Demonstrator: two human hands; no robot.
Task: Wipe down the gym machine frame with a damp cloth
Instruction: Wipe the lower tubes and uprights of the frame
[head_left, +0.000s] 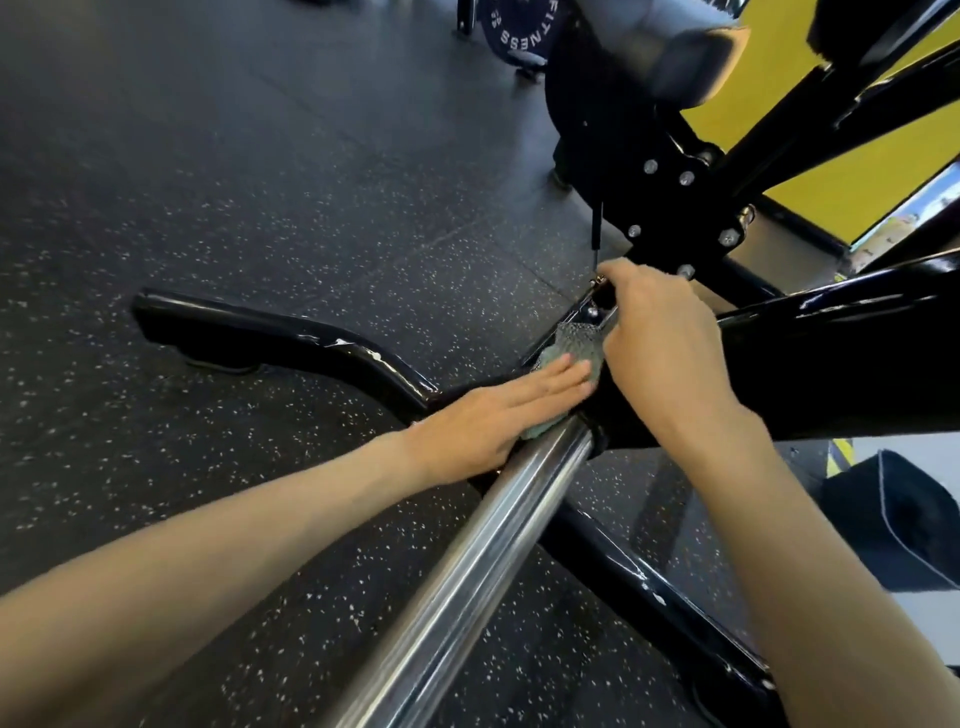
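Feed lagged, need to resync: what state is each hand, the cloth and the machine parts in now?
left hand: flat, fingers straight, pressing the cloth
right hand: fingers curled at the frame joint, hold unclear
cloth: bunched, pinned against the frame
frame: black, paint chipped in spots
chrome bar: shiny, streaked with reflections

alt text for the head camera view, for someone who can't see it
A person's left hand presses a grey-green cloth flat against the black gym machine frame where a chrome bar meets it. The right hand curls over the joint just above the cloth.
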